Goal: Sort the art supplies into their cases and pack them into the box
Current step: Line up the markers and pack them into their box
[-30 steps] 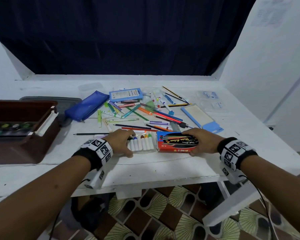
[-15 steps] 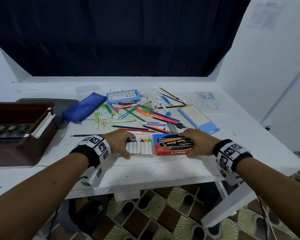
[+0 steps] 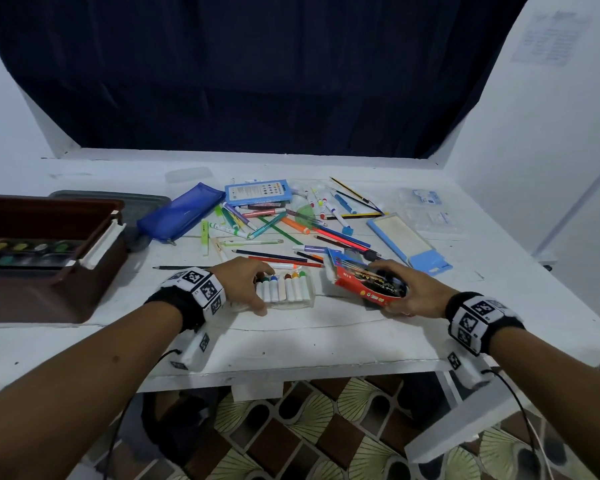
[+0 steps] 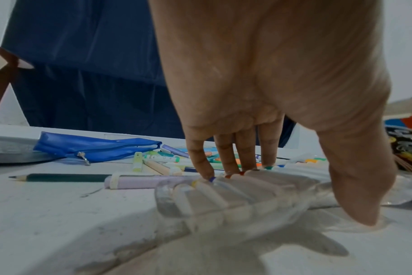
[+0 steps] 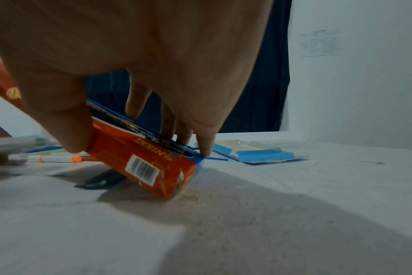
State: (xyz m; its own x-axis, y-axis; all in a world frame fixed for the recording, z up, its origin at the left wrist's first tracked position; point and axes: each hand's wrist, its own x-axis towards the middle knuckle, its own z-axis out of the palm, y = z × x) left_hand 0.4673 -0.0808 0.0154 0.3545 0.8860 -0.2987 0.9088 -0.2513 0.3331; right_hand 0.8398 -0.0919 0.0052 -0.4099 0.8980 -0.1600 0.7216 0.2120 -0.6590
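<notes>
A clear plastic case of white markers (image 3: 286, 289) (image 4: 228, 197) lies near the table's front edge. My left hand (image 3: 245, 284) (image 4: 282, 167) grips it, fingers on its far side and thumb on the near side. My right hand (image 3: 406, 289) (image 5: 134, 134) holds a red and blue pencil box (image 3: 364, 282) (image 5: 144, 160), tilted up on one edge. Loose markers and coloured pencils (image 3: 274, 230) lie scattered behind. A brown box (image 3: 49, 271) at the left holds a paint palette (image 3: 25, 252).
A blue zip pouch (image 3: 181, 211), a light blue case (image 3: 257, 191), an open blue flat case (image 3: 407, 242) and clear plastic packs (image 3: 426, 209) lie further back. A grey lid (image 3: 111, 199) sits behind the brown box. The white table (image 3: 326, 341) ends just before my wrists.
My right hand has lifted the pencil box's left end, so it now tilts on one edge and sits further right. My left hand still holds the marker case.
</notes>
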